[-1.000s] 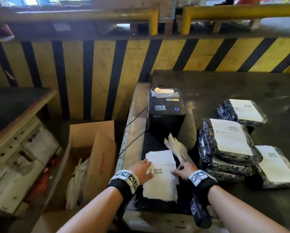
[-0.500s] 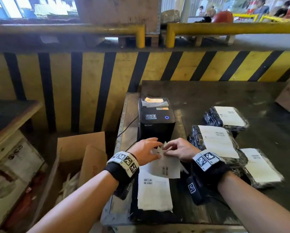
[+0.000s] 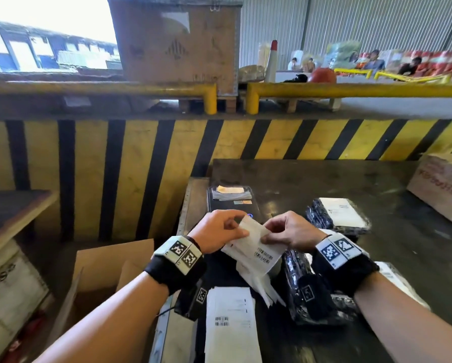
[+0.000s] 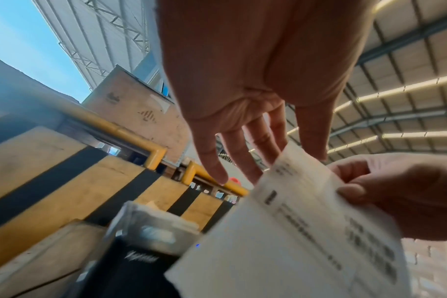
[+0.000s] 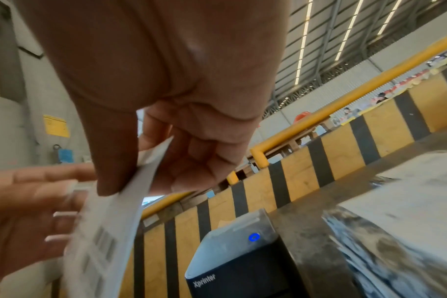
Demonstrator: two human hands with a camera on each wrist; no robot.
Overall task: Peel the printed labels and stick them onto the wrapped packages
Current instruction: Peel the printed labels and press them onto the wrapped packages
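Fingers (image 3: 268, 238) of both hands now pinch the label (image 3: 256, 247), lifted off the desk (image 3: 376, 184) — peeling begins, sticking comes next.

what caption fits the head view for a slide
Both hands, left hand and right hand, pinch a white printed barcode label above the black label printer, beside black plastic-wrapped packages.

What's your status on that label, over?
Both hands, left and right, pinch the lifted label above the printer. Peel not finished. Nothing in the way.
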